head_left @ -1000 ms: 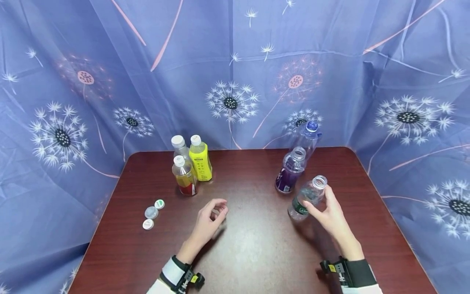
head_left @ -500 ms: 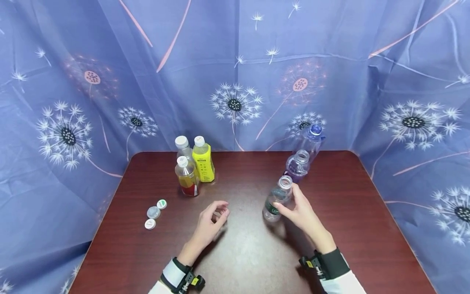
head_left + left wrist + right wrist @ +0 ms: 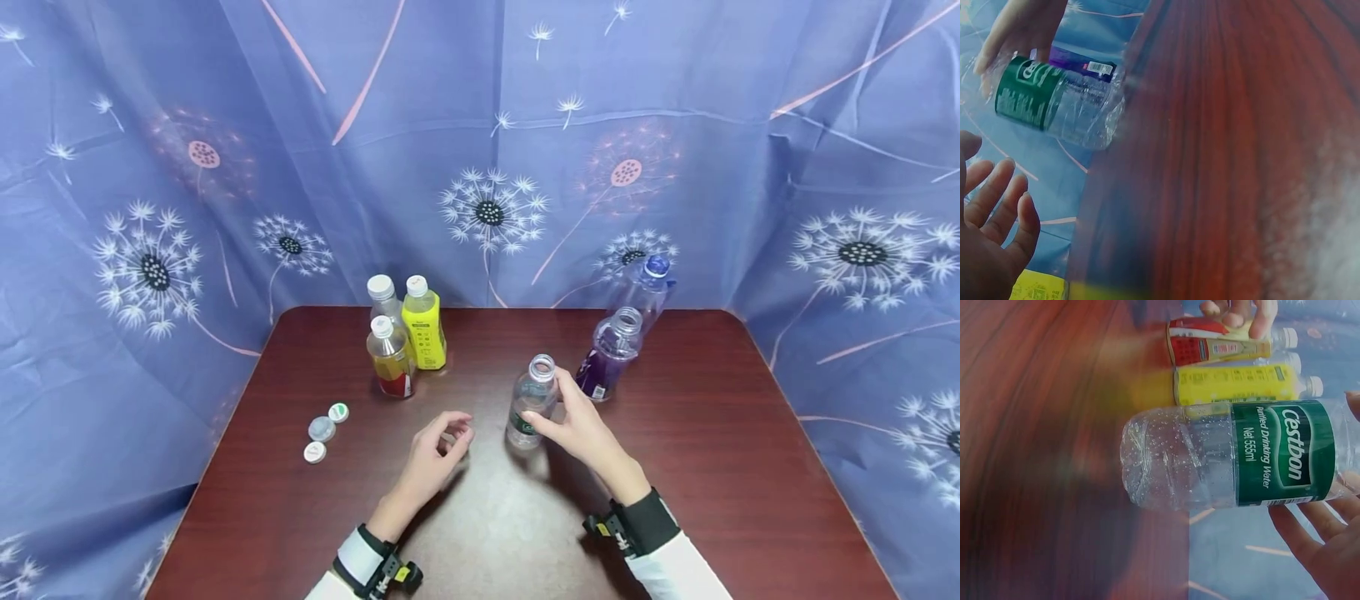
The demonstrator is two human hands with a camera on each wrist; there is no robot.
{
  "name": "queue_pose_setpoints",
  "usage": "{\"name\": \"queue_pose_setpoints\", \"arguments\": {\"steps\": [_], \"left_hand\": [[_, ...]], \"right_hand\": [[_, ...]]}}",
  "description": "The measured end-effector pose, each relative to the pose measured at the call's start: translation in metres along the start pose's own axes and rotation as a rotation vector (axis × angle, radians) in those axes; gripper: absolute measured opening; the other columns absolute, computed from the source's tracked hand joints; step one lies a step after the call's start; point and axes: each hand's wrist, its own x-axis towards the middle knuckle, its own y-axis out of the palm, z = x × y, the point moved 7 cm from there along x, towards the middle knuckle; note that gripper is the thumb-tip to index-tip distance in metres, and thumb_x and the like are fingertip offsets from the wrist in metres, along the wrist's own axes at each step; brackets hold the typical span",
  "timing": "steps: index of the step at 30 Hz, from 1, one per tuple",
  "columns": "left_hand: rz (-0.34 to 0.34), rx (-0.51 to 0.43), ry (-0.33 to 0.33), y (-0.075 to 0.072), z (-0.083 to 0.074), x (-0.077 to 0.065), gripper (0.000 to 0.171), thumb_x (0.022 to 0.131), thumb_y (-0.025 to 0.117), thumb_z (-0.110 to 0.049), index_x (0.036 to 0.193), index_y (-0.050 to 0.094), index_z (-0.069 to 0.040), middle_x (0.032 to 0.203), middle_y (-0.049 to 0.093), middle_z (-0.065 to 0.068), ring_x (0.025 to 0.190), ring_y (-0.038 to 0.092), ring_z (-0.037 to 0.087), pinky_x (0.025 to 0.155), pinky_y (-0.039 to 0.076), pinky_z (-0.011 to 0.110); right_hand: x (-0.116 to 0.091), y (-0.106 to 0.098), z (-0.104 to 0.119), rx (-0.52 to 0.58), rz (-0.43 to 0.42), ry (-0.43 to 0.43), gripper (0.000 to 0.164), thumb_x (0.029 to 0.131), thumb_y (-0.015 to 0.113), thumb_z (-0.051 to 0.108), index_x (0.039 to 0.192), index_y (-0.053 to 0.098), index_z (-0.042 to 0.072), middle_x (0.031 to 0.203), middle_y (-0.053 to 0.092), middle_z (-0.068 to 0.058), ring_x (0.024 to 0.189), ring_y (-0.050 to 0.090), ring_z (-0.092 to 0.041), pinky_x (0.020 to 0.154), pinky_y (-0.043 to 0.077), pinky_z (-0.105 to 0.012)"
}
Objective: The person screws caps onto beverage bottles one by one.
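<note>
My right hand [image 3: 585,429] grips a clear plastic water bottle [image 3: 534,396] from its right side, thumb in front. The bottle has no cap on its mouth and leans slightly right at the top. Its green label [image 3: 1285,453] reads Cestbon in the right wrist view, and no water level shows inside. Left of it, my left hand [image 3: 433,454] hovers low over the table with loosely bent fingers [image 3: 1000,203], holding nothing. The bottle's base sits close over the tabletop, between the two hands and slightly beyond them.
At the back left stand a yellow bottle [image 3: 425,337], a white-capped clear bottle [image 3: 382,292] and a red-and-yellow labelled bottle [image 3: 393,367]. Three loose caps [image 3: 322,429] lie left. An uncapped purple bottle [image 3: 600,367] and a blue-capped bottle [image 3: 654,287] stand back right. A curtain [image 3: 360,208] hangs behind.
My right hand has carried the water bottle leftward from beside the purple bottle to the middle of the table. My left hand has stayed nearly still. The head view has shifted slightly.
</note>
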Motion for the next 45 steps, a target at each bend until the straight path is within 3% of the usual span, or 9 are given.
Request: {"name": "queue_pose_setpoints", "arguments": {"steps": [7, 13, 19, 22, 29, 34, 39, 45], "left_hand": [[0.032, -0.002, 0.039, 0.003, -0.001, -0.001, 0.026, 0.088, 0.073, 0.01, 0.112, 0.069, 0.003, 0.092, 0.072, 0.016, 0.079, 0.065, 0.022, 0.06, 0.054, 0.025], [0.004, 0.013, 0.044, 0.001, 0.001, -0.002, 0.027, 0.087, 0.073, 0.011, 0.111, 0.069, 0.001, 0.091, 0.072, 0.017, 0.078, 0.064, 0.016, 0.06, 0.055, 0.027], [0.023, 0.019, 0.024, 0.004, 0.001, 0.0, 0.025, 0.09, 0.072, 0.009, 0.114, 0.069, 0.005, 0.094, 0.071, 0.013, 0.081, 0.063, 0.013, 0.063, 0.056, 0.028], [0.02, 0.018, 0.014, 0.004, 0.0, -0.001, 0.024, 0.091, 0.072, 0.008, 0.115, 0.068, 0.006, 0.094, 0.071, 0.014, 0.08, 0.064, 0.015, 0.064, 0.056, 0.028], [0.016, 0.026, -0.015, 0.003, 0.006, -0.002, 0.023, 0.091, 0.071, 0.01, 0.114, 0.069, 0.005, 0.092, 0.071, 0.014, 0.08, 0.064, 0.014, 0.064, 0.057, 0.031], [0.015, 0.048, 0.012, 0.007, 0.026, -0.001, 0.026, 0.089, 0.072, 0.011, 0.115, 0.069, 0.007, 0.093, 0.072, 0.015, 0.079, 0.065, 0.017, 0.061, 0.057, 0.033], [0.015, 0.034, 0.02, 0.004, 0.034, -0.001, 0.027, 0.09, 0.074, 0.007, 0.116, 0.071, -0.001, 0.095, 0.073, 0.012, 0.081, 0.064, 0.015, 0.062, 0.056, 0.03], [0.036, 0.038, 0.058, -0.001, 0.035, 0.0, 0.024, 0.093, 0.074, 0.0, 0.116, 0.071, -0.004, 0.098, 0.072, 0.004, 0.083, 0.065, 0.012, 0.063, 0.056, 0.026]], "right_hand": [[-0.001, 0.01, 0.004, -0.01, -0.001, 0.012, 0.083, 0.084, 0.087, 0.013, 0.149, 0.04, -0.004, 0.127, 0.064, -0.017, 0.113, 0.063, -0.025, 0.097, 0.054, -0.048], [-0.001, 0.009, 0.001, -0.01, 0.048, 0.022, 0.093, 0.084, 0.088, 0.015, 0.156, 0.032, -0.001, 0.14, 0.056, -0.018, 0.115, 0.06, -0.026, 0.097, 0.053, -0.045], [0.001, -0.003, 0.005, 0.042, -0.018, -0.038, 0.081, 0.088, 0.08, 0.002, 0.156, 0.037, -0.001, 0.141, 0.056, -0.02, 0.118, 0.062, -0.029, 0.1, 0.053, -0.034], [0.004, -0.003, 0.007, 0.075, -0.017, -0.029, 0.073, 0.091, 0.078, 0.004, 0.154, 0.041, 0.002, 0.138, 0.06, -0.016, 0.117, 0.062, -0.025, 0.099, 0.054, -0.031], [0.011, 0.009, 0.009, 0.083, 0.037, -0.005, 0.057, 0.094, 0.077, 0.012, 0.145, 0.051, 0.009, 0.129, 0.064, -0.009, 0.116, 0.062, -0.019, 0.095, 0.057, -0.037], [0.016, 0.014, 0.014, 0.073, 0.047, -0.039, 0.062, 0.093, 0.077, 0.01, 0.147, 0.047, 0.004, 0.133, 0.062, -0.014, 0.121, 0.06, -0.024, 0.102, 0.053, -0.045], [0.022, 0.012, 0.019, 0.108, 0.02, -0.046, 0.066, 0.093, 0.077, 0.008, 0.15, 0.044, 0.004, 0.14, 0.058, -0.016, 0.128, 0.057, -0.028, 0.109, 0.047, -0.052], [0.028, 0.014, 0.026, 0.158, 0.027, -0.06, 0.054, 0.095, 0.076, 0.009, 0.144, 0.054, 0.007, 0.138, 0.062, -0.009, 0.127, 0.059, -0.021, 0.11, 0.047, -0.038]]}}
